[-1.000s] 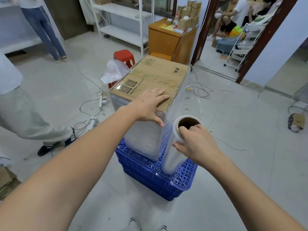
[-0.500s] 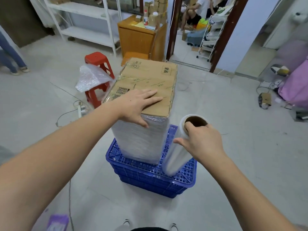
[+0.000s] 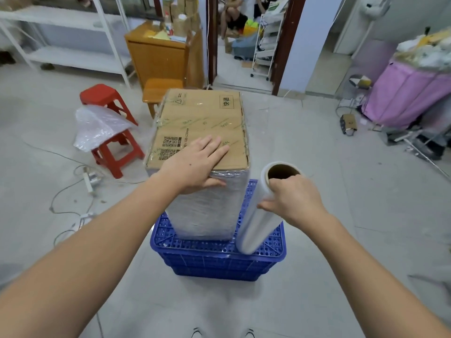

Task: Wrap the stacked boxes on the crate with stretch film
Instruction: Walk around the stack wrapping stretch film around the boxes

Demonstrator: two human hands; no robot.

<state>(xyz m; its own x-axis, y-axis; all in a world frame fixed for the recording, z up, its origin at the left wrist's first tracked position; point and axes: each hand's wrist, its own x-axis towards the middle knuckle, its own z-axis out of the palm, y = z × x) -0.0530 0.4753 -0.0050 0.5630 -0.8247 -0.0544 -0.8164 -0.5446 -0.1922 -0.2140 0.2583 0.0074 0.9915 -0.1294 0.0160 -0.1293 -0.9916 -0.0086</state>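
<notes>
A tall stack of cardboard boxes [image 3: 202,123] stands on an upturned blue plastic crate [image 3: 214,259]. Stretch film covers the stack's near side down to the crate. My left hand [image 3: 195,164] lies flat on the near edge of the top box, fingers spread, thumb over the wrapped face. My right hand [image 3: 295,198] grips the top of the stretch film roll [image 3: 258,220], which leans upright just right of the stack with its lower end on the crate. The roll's brown cardboard core is open at the top.
Two red stools [image 3: 109,132] with a clear plastic bag [image 3: 97,125] stand to the left, an orange stool [image 3: 158,91] and wooden cabinet [image 3: 156,57] behind. Cables and a power strip [image 3: 89,179] lie on the floor at left. A pink bin [image 3: 410,96] is at right.
I have walked around the stack, so the view has swung right. The roll has come around with me to the stack's near right corner. My left hand stays on the top box.
</notes>
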